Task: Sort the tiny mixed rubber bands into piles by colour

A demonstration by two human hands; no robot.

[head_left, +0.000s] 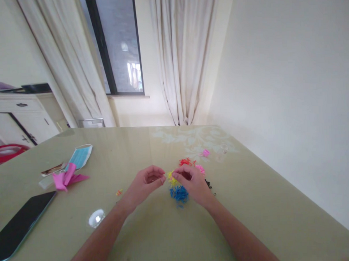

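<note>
My left hand (149, 182) hovers over the table with thumb and fingertips drawn together in a pinch; whatever is between them is too small to make out. Facing it, my right hand (194, 182) is pinched as well, just above a pile of small yellow pieces (173, 180) that look like rubber bands. A blue pile (179, 193) lies below the right hand. Red pieces (185, 162) sit behind it. Pink pieces (200, 169) and black ones (209, 183) show at its right side, partly hidden by the hand.
Left of my arms lie a few orange and yellow bits (119, 192), a clear dome-shaped object (96, 218), a dark-screened tablet or phone (23, 224), folded pink paper (66, 179) and a blue face mask (80, 157). A pink item (205, 153) lies farther back. A wall borders the right.
</note>
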